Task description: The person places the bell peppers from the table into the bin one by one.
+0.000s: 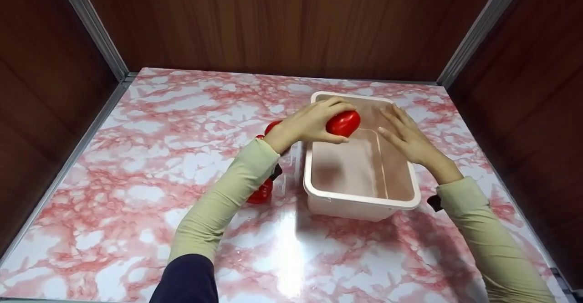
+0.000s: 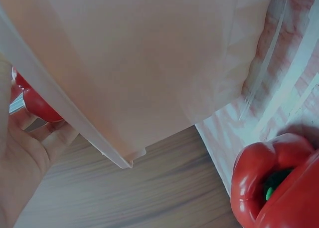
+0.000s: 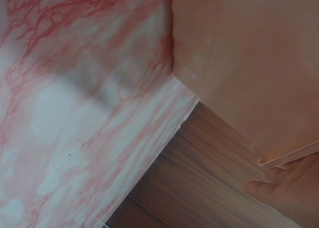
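Observation:
My left hand [image 1: 319, 120] grips a glossy red bell pepper [image 1: 344, 123] above the pale pink plastic bin [image 1: 362, 199], fingers over its top and thumb below. In the left wrist view, part of that pepper [image 2: 41, 106] shows past the bin's rim, and the bin wall hides the rest. My right hand [image 1: 407, 136] is over the bin's right side with fingers extended and nothing held. In the right wrist view, its fingers lie close to the bin's rim [image 3: 294, 153].
More red bell peppers [image 1: 260, 193] sit left of the bin, partly hidden under my left forearm; one [image 2: 256, 173] shows a dark green stem hollow. Clear plastic edges [image 1: 291, 166] stand between them and the bin. Wood-grain panels [image 1: 273, 25] enclose the marbled pink table [image 1: 136, 193].

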Motion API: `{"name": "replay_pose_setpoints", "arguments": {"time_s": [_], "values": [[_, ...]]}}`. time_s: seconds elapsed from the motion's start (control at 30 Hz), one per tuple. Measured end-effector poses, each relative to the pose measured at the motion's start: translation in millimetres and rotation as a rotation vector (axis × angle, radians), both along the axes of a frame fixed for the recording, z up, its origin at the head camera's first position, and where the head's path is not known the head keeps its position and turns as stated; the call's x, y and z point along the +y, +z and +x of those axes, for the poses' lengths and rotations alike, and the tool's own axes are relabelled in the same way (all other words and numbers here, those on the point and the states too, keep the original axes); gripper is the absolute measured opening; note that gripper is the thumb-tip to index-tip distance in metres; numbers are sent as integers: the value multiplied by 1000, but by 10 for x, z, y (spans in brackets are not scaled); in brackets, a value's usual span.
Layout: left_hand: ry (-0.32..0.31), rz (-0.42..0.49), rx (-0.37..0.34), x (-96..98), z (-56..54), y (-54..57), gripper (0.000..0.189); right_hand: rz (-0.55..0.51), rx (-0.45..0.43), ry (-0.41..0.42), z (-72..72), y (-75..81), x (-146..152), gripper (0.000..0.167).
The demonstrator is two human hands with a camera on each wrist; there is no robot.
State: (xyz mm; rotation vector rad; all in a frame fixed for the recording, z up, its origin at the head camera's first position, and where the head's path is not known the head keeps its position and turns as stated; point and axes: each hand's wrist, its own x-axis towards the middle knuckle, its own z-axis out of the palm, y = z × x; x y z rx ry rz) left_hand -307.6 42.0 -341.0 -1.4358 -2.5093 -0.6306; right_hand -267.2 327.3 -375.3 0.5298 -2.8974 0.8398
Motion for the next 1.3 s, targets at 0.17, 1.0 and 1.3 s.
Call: {"name": "replay_pose_setpoints", "arguments": {"time_s": [0.17,1.0,1.3], "values": [[17,-21,-8,-5,7,-15,68,2,-1,0,-4,-13,-5,60],[-12,123,63,-153,-56,-49,56,-6,-6,15,13,15,-20,60],[9,118,39,-245,-66,-89,55,-21,-7,7,14,4,-22,58]]}}
